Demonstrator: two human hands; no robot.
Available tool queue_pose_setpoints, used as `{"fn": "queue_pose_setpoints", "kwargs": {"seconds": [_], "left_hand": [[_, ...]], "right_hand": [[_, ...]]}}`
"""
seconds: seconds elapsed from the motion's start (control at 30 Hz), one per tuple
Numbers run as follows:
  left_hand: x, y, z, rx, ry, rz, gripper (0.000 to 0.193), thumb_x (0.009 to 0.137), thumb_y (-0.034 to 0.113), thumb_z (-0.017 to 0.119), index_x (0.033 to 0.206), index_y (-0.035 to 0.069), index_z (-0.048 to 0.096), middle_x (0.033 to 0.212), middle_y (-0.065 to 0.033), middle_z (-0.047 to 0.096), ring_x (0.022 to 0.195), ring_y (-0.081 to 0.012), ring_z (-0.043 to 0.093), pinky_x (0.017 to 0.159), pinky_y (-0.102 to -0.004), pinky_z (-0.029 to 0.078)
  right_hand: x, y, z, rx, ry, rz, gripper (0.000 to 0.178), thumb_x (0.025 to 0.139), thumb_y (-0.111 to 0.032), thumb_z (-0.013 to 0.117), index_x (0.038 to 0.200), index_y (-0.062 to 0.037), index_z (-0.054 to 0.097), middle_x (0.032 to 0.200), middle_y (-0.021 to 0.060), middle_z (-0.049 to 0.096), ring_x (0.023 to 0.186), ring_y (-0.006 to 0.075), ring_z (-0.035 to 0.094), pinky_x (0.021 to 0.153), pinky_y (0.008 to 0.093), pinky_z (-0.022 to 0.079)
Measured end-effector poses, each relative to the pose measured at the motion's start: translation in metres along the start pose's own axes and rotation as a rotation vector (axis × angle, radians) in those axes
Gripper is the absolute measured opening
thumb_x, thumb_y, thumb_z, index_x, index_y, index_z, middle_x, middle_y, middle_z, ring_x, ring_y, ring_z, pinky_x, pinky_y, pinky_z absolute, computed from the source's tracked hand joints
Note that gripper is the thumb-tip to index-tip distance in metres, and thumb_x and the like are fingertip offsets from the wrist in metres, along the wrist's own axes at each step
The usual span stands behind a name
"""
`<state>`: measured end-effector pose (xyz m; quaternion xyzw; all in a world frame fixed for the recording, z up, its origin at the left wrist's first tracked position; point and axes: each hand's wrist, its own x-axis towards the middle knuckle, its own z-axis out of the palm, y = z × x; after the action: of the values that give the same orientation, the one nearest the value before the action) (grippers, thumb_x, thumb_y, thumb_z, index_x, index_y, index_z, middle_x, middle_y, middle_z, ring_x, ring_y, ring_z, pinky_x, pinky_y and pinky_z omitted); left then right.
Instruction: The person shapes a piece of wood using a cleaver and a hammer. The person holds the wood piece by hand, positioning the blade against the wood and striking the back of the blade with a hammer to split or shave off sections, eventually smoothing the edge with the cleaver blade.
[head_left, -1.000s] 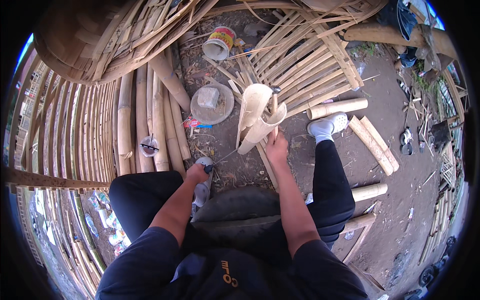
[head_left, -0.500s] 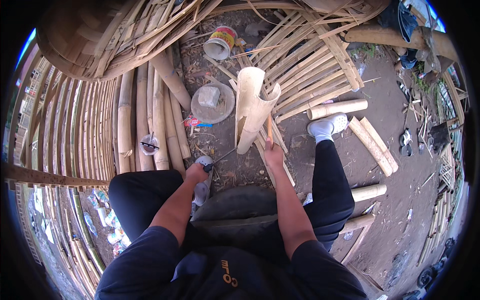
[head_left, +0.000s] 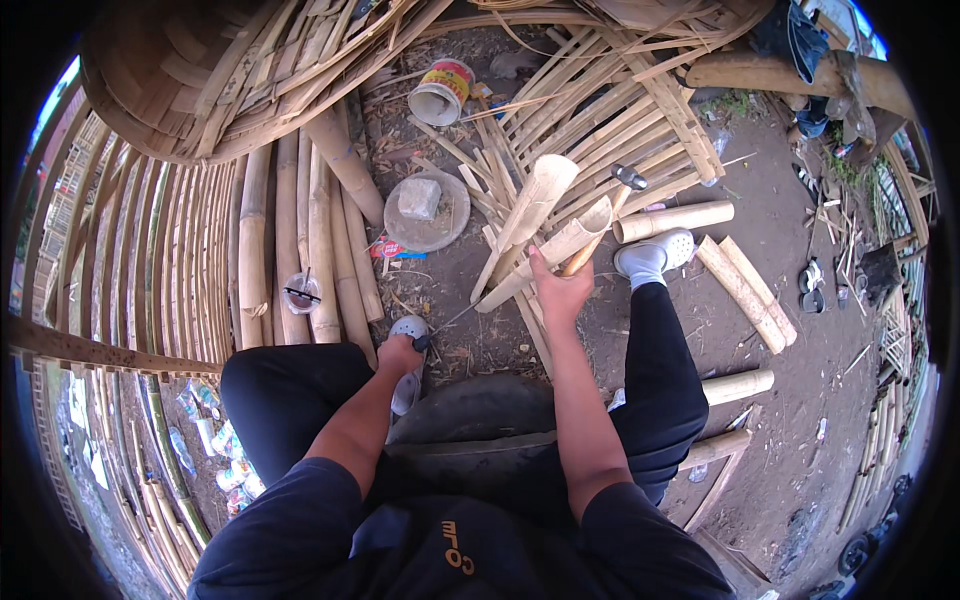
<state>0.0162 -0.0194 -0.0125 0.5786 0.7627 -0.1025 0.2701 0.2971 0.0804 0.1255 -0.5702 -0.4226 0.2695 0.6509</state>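
My left hand [head_left: 398, 354] is closed around the dark handle of a knife [head_left: 421, 343]. Its thin blade points up and right, to the lower end of a split bamboo piece [head_left: 565, 240]. Beside that piece leans a second bamboo half [head_left: 540, 195], spread apart from it at the top; whether they still join lower down I cannot tell. My right hand [head_left: 563, 288] grips the wooden handle of a hammer [head_left: 627, 178], whose metal head points up and away. The same hand's fingers touch the near side of the bamboo piece.
Bamboo slats [head_left: 600, 130] lie fanned out ahead. A stone block [head_left: 418, 199] rests on a round slab [head_left: 440, 232] at the left, near a tipped bucket [head_left: 440, 92]. Bamboo poles [head_left: 286, 230] line the left; cut bamboo lengths [head_left: 675, 220] lie by my right foot.
The split bamboo has tilted to the right and its halves have spread. My right hand has moved up and right against it, with the hammer head now in sight. My left hand has barely moved.
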Motion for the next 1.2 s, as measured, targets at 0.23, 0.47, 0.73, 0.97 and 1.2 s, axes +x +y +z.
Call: {"fn": "queue_pose_setpoints", "kwargs": {"seconds": [0.23, 0.47, 0.73, 0.97, 1.2], "left_hand": [[0.019, -0.008, 0.009, -0.147, -0.114, -0.088, 0.04, 0.069, 0.03, 0.068, 0.104, 0.01, 0.071, 0.107, -0.0145, 0.068, 0.098, -0.03, 0.066, 0.087, -0.039, 0.052], [0.046, -0.033, 0.029, -0.575, -0.195, -0.148, 0.029, 0.067, 0.025, 0.075, 0.078, 0.0, 0.066, 0.068, -0.0103, 0.063, 0.059, -0.0188, 0.06, 0.057, -0.0329, 0.046], [0.036, 0.004, 0.005, -0.889, -0.259, -0.081, 0.019, 0.072, 0.007, 0.073, 0.062, 0.004, 0.058, 0.054, -0.0042, 0.053, 0.04, -0.0133, 0.046, 0.04, -0.0311, 0.035], [0.026, 0.021, -0.005, -0.822, -0.293, -0.078, 0.019, 0.071, 0.009, 0.073, 0.061, 0.002, 0.059, 0.051, -0.0052, 0.051, 0.039, -0.0141, 0.046, 0.04, -0.0322, 0.036], [0.027, 0.031, 0.001, -0.949, -0.417, -0.25, 0.014, 0.067, 0.006, 0.071, 0.059, -0.001, 0.061, 0.053, -0.0077, 0.054, 0.04, -0.0174, 0.047, 0.042, -0.0339, 0.038]], "right_hand": [[0.005, 0.011, -0.019, 0.211, -0.027, 0.04, 0.056, 0.067, 0.001, 0.083, 0.114, 0.0056, 0.052, 0.105, 0.0128, 0.064, 0.092, 0.0185, 0.063, 0.081, 0.0313, 0.052], [0.022, -0.001, -0.034, 0.306, 0.016, 0.048, 0.059, 0.07, 0.006, 0.079, 0.12, 0.0046, 0.049, 0.112, 0.012, 0.061, 0.1, 0.0188, 0.061, 0.088, 0.0308, 0.05], [0.046, -0.028, -0.076, 0.365, 0.106, 0.14, 0.06, 0.074, 0.009, 0.074, 0.125, 0.0007, 0.045, 0.11, 0.0108, 0.059, 0.089, 0.0173, 0.061, 0.071, 0.0266, 0.053], [0.053, -0.066, -0.096, 0.355, 0.177, 0.083, 0.056, 0.076, 0.011, 0.07, 0.124, -0.003, 0.044, 0.107, 0.0125, 0.059, 0.072, 0.014, 0.061, 0.046, 0.0228, 0.045], [0.052, -0.067, -0.107, 0.294, 0.215, 0.103, 0.058, 0.073, 0.014, 0.069, 0.125, 0.0019, 0.045, 0.112, 0.0145, 0.059, 0.096, 0.0211, 0.062, 0.079, 0.0295, 0.053]]}}
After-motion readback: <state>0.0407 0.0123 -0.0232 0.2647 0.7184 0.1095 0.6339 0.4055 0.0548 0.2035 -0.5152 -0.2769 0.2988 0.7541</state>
